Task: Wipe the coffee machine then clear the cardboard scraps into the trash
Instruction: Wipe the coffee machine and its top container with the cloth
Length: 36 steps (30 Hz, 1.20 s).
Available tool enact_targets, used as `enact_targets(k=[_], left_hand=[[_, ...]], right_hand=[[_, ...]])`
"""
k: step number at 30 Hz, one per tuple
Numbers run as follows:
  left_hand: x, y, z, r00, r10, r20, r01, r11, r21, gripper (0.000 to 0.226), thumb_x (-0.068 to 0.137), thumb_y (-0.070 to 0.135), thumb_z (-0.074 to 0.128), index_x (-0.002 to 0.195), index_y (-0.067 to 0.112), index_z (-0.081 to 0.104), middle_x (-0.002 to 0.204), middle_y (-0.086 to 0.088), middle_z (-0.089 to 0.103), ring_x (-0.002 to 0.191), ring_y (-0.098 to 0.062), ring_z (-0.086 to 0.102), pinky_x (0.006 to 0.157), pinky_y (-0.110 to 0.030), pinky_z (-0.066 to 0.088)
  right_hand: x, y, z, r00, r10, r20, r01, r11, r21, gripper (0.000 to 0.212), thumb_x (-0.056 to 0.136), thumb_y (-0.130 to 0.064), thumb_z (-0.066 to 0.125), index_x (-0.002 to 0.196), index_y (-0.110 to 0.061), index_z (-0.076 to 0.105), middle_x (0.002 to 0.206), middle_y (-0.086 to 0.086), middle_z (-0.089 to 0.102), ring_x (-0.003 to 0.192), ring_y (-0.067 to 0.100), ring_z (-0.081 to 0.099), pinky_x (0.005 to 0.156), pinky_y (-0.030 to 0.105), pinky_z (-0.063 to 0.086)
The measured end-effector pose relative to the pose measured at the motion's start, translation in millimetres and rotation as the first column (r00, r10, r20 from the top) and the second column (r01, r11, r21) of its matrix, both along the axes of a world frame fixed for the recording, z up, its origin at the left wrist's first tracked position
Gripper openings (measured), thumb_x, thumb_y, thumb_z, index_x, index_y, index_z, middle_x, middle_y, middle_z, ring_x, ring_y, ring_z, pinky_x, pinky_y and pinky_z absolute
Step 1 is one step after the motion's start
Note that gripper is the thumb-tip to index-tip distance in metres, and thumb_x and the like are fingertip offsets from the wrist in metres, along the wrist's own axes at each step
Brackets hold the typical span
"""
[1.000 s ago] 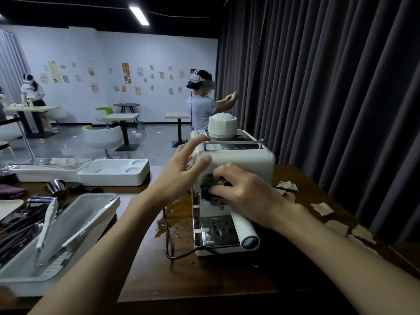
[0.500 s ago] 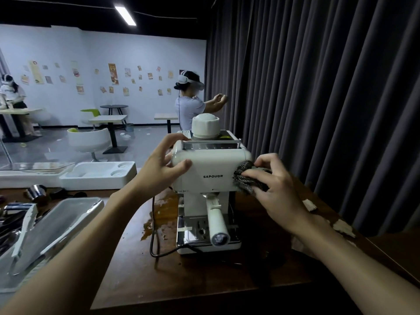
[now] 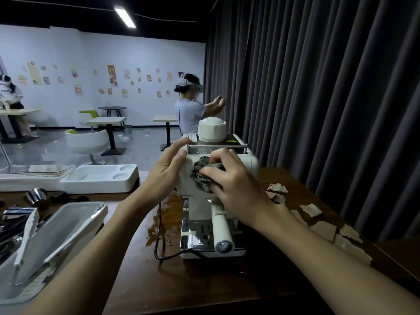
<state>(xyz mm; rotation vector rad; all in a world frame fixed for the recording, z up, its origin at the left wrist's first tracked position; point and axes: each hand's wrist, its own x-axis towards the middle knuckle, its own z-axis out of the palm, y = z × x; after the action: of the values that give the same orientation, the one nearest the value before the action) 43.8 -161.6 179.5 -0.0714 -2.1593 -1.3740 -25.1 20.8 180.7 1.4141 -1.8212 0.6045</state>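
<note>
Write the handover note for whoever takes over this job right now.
Left grip rests on the coffee machine's upper left corner, steadying it.
Right grip holds a crumpled cloth against the machine's front.
Cardboard scraps lie on the table right of the machine; the trash is not in view.
Done: wiping under way.
Left: finish the wipe, then clear the scraps into the trash.
</note>
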Motion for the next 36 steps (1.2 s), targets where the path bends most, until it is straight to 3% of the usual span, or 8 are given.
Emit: enact_targets(k=[3,6,11,19,23,30,33,36], left_hand=[[2.0,2.6,-2.0,1.000,-0.009,-0.008,0.009,1.000,0.011,0.044,0.100,0.049,0.044,0.143,0.039,0.043,0.129,0.020,0.052,0.115,-0.004,0.056,0.095,-0.028,0.049],[7.9,10.9,-7.2,0.999,-0.047,-0.016,0.047,0.998,0.040,0.050,0.096,0.049,0.048,0.144,0.052,0.035,0.146,0.016,0.040,0.125,-0.002,0.050,0.101,-0.033,0.048],[9.8,17.0,-14.6,0.996,-0.081,-0.043,0.087,0.984,0.156,0.061,0.093,0.028,0.064,0.148,0.036,0.038,0.144,0.003,0.052,0.122,-0.006,0.059,0.106,-0.037,0.048],[16.2,15.1,-7.8,0.998,-0.055,-0.014,0.057,0.958,0.281,0.064,0.074,0.047,0.052,0.138,0.049,0.051,0.148,0.007,0.050,0.132,-0.023,0.050,0.103,-0.063,0.044],[18.4,11.4,-7.2,0.998,-0.057,-0.019,0.060,0.944,0.326,0.062,0.080,0.037,0.049,0.142,0.040,0.050,0.147,0.001,0.051,0.125,-0.023,0.056,0.087,-0.049,0.057],[34.7,-10.8,-11.6,0.999,-0.009,-0.038,0.018,0.966,0.260,0.063,0.077,0.045,0.061,0.140,0.044,0.051,0.148,0.002,0.051,0.134,-0.020,0.049,0.106,-0.060,0.043],[39.0,-14.9,-11.9,0.999,0.008,-0.031,-0.001,0.977,0.214,0.057,0.083,0.043,0.061,0.140,0.044,0.051,0.146,0.011,0.053,0.132,-0.011,0.051,0.104,-0.056,0.047],[41.2,-18.5,-9.5,1.000,0.003,0.011,-0.005,0.979,0.203,0.053,0.088,0.053,0.049,0.140,0.046,0.050,0.148,0.015,0.050,0.133,-0.007,0.049,0.104,-0.047,0.048]], right_hand=[[-9.8,20.0,-6.0,0.988,-0.150,0.029,0.152,0.981,-0.124,0.028,0.072,-0.009,0.077,0.099,-0.017,0.074,0.106,0.006,0.057,0.104,0.028,0.050,0.087,0.042,0.040],[-17.8,44.2,-14.1,0.952,-0.099,0.288,0.172,0.955,-0.242,0.036,0.071,0.003,0.079,0.102,-0.015,0.075,0.128,0.014,0.051,0.121,0.031,0.048,0.101,0.048,0.044],[-14.8,57.1,-17.5,0.840,-0.013,0.543,0.170,0.956,-0.239,0.041,0.079,0.008,0.073,0.108,-0.021,0.073,0.149,0.008,0.043,0.137,0.016,0.039,0.104,-0.001,0.023],[-8.9,51.0,-10.6,0.835,0.010,0.550,0.160,0.952,-0.261,0.040,0.077,0.006,0.077,0.108,-0.019,0.075,0.144,0.012,0.050,0.131,0.012,0.045,0.106,0.003,0.026],[-4.6,44.6,-12.5,0.838,0.013,0.546,0.169,0.944,-0.282,0.040,0.077,0.004,0.077,0.108,-0.020,0.075,0.144,0.013,0.049,0.132,0.016,0.046,0.104,-0.001,0.024],[5.0,23.3,-12.9,0.841,0.040,0.539,0.125,0.956,-0.267,0.038,0.076,0.006,0.076,0.104,-0.019,0.076,0.145,0.012,0.048,0.134,0.021,0.044,0.112,0.018,0.030],[10.6,14.0,-16.3,0.930,-0.030,0.366,0.147,0.944,-0.296,0.032,0.070,0.005,0.079,0.096,-0.015,0.077,0.132,0.010,0.047,0.121,0.021,0.042,0.105,0.019,0.034],[11.9,-0.4,-14.1,0.976,-0.055,0.209,0.118,0.946,-0.301,0.031,0.069,0.002,0.081,0.097,-0.011,0.076,0.109,0.010,0.053,0.101,0.027,0.048,0.088,0.040,0.047]])
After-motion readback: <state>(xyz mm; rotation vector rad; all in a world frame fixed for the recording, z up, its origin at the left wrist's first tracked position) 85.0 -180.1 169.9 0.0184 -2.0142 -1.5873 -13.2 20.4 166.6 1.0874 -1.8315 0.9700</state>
